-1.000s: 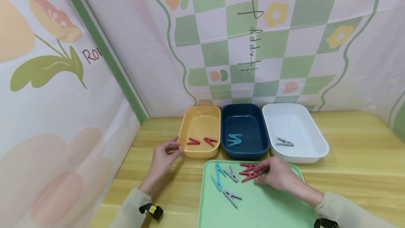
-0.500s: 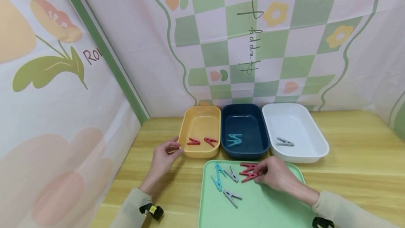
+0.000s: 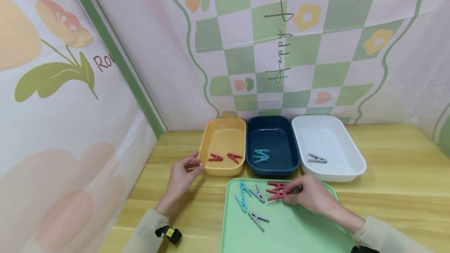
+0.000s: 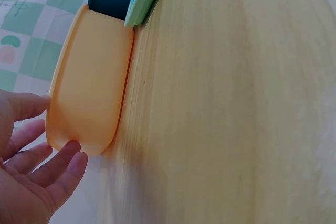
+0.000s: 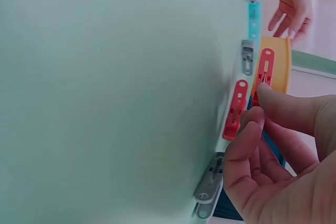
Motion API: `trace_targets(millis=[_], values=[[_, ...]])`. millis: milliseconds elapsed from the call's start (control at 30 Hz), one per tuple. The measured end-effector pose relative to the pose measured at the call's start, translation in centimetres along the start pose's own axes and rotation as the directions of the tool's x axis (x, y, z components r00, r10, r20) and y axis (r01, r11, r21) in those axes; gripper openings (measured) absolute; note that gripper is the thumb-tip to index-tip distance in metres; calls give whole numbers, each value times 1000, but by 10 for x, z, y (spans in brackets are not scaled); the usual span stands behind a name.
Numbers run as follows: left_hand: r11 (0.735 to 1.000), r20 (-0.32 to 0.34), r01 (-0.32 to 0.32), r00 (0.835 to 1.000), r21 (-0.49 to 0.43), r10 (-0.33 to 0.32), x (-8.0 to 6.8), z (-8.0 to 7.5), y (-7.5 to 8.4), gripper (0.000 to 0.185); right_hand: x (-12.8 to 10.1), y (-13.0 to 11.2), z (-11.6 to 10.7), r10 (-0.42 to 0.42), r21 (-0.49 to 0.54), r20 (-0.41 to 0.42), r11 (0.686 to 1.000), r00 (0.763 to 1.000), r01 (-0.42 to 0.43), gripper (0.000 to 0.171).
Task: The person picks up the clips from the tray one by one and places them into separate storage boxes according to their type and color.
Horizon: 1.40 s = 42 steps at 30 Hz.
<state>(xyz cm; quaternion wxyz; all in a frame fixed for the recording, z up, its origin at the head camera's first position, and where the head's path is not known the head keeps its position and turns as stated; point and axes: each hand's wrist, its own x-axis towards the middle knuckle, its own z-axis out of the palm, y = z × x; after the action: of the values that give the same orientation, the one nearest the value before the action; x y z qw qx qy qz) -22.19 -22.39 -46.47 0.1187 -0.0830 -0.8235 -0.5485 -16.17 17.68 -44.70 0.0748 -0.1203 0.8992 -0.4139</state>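
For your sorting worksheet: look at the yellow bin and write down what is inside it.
Inside the yellow bin lie two red clothespins, apart, near its front wall. The left hand rests at the bin's outer corner. The front wall hides a strip of the floor.
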Motion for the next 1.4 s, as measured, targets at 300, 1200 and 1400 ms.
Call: trace_targets(millis=[300,1200,1400], values=[[1000,0,9,1000,1,-9,-1,0,0,22,-6,-5,-11,-30,81,5,996,1000,30,15],[1000,-3,0,1000,19,1,-1,0,1,22,-1,-37,-25,-13,205,34,979,999,5,18],[1000,6,-1,1000,8,1,-1,0,-1,21,6,-48,-24,-29,205,31,979,999,22,19]])
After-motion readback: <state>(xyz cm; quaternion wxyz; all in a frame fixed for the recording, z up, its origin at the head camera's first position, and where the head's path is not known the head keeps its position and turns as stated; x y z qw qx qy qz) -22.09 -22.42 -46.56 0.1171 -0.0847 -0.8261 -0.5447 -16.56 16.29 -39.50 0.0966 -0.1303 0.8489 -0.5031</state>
